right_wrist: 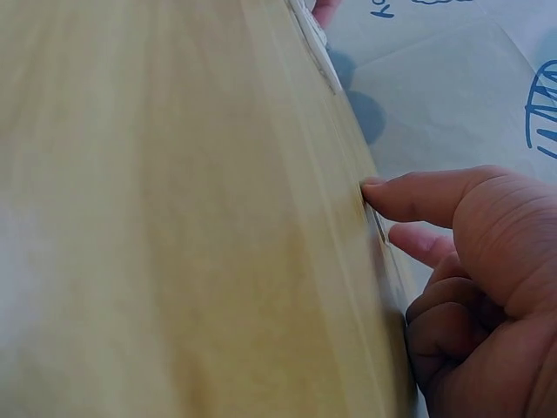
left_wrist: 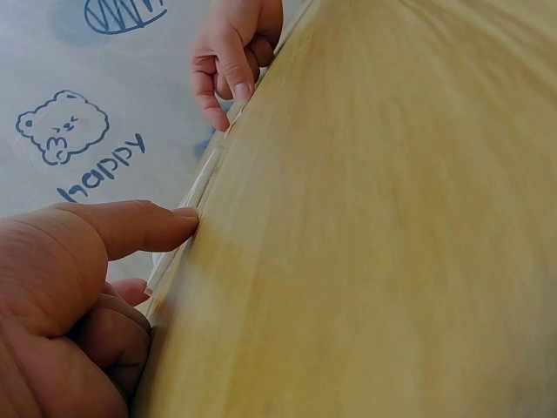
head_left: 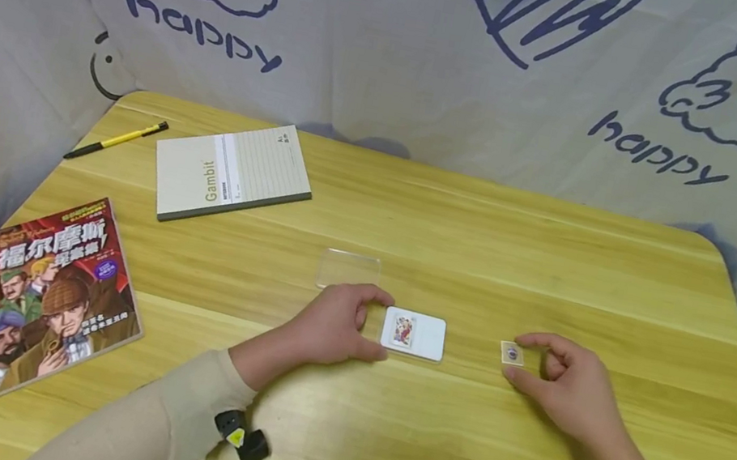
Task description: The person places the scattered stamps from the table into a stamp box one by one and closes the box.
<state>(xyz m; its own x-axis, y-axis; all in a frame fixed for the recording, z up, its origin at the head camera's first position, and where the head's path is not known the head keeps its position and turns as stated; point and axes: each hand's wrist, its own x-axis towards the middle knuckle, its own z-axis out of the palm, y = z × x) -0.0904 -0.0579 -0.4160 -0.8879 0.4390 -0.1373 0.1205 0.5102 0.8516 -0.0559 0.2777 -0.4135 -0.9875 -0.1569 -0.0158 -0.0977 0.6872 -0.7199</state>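
Observation:
A shallow clear case with a white insert (head_left: 427, 337) lies flat on the table in the head view. On its left half rests a small stamp-like piece (head_left: 403, 331) with a colourful picture. My left hand (head_left: 340, 325) holds the case by its left end between thumb and index finger. To the right, my right hand (head_left: 566, 384) pinches a second small square stamp-like piece (head_left: 513, 354) with a dark round motif, at the table surface. In the left wrist view the case (left_wrist: 202, 187) shows only edge-on. The right wrist view shows the pinching fingers, the small piece barely visible.
A clear plastic lid (head_left: 350, 269) lies behind my left hand. Farther left are a Gambit notebook (head_left: 234, 173), a yellow-and-black pen (head_left: 116, 139) and a comic-style book (head_left: 60, 299). Printed cloth (head_left: 386, 44) hangs behind the wooden table (head_left: 485, 242).

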